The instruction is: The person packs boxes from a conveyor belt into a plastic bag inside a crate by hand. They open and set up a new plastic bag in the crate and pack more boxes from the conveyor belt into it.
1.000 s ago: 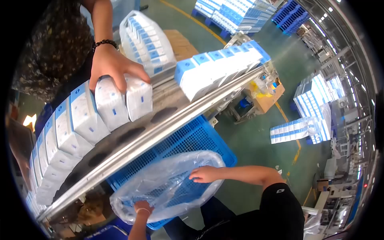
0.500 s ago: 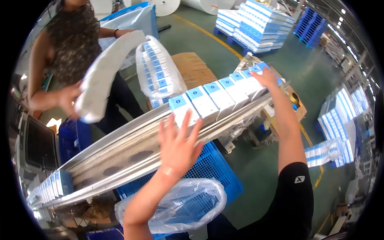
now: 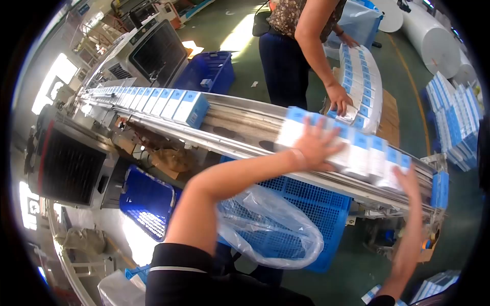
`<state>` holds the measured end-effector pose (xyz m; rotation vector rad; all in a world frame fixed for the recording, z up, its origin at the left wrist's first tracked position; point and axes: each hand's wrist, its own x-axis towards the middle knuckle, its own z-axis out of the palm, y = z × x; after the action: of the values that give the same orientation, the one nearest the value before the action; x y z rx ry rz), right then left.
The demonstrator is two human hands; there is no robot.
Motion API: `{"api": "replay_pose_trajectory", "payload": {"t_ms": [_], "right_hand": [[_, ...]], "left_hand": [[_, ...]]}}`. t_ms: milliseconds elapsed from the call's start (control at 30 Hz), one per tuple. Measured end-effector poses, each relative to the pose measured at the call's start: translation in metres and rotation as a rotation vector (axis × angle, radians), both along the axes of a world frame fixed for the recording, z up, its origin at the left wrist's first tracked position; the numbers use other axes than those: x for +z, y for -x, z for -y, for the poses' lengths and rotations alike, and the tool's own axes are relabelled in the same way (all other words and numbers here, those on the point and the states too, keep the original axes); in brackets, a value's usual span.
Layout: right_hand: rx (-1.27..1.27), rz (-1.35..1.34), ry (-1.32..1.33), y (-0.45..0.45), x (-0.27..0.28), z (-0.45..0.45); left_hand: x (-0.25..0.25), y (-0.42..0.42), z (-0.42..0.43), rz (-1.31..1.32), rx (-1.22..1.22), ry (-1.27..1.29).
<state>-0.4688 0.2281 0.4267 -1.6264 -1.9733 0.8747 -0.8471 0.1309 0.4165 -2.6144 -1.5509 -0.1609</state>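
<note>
The left hand is open, its fingers spread over the left part of a row of blue-and-white rectangular packs; the palm lies against the side of the row nearer the wearer. The right hand is at the right end of the same row, its fingers extended against the last pack; it is slightly blurred, and whether it grips cannot be told. The row stands on the right part of a long metal conveyor with raised side rails; the packs sit side by side, blue faces upward.

A single blue pack stands at the conveyor's right end, apart from the row; a longer line of blue-and-white packs occupies the left part, with a bare stretch of belt between line and row.

On the near side, below the conveyor, is a blue perforated plastic basket; a clear plastic bag lies open over it, its mouth facing up. On the far side a person in a patterned top has both hands on a curved bundle of blue-and-white packs; brown cardboard lies just beside the bundle; a dark blue plastic crate stands farther left; large white rolls lie at far right.
</note>
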Motion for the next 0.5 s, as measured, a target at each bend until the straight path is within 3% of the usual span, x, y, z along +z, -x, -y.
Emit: {"api": "replay_pose_trajectory", "payload": {"t_ms": [67,133,167,233,367,433,467,500], "right_hand": [[0.168,0.04,-0.141,0.096,0.013,0.028],[0.175,0.008,0.001,0.175,0.007,0.041],[0.179,0.129,-0.109,0.215,0.011,0.051],[0.018,0.41,-0.018,0.272,0.019,0.073],[0.018,0.345,0.059,0.273,0.017,0.066],[0.019,0.315,0.014,0.26,0.01,0.065],[0.032,0.329,0.016,0.258,0.014,0.065],[0.038,0.335,0.016,0.255,0.01,0.069]], "left_hand": [[0.004,0.092,0.028,-0.037,0.057,-0.023],[0.01,0.177,0.058,-0.101,0.079,-0.014],[0.015,0.212,0.069,-0.132,0.101,0.035],[0.032,0.255,0.085,-0.171,0.128,0.115],[0.065,0.231,0.068,-0.196,0.179,0.176],[0.047,0.192,0.043,0.037,-0.055,-0.109],[0.036,0.166,0.034,0.126,-0.093,-0.127],[0.008,0.14,0.023,0.148,-0.118,0.011]]}}
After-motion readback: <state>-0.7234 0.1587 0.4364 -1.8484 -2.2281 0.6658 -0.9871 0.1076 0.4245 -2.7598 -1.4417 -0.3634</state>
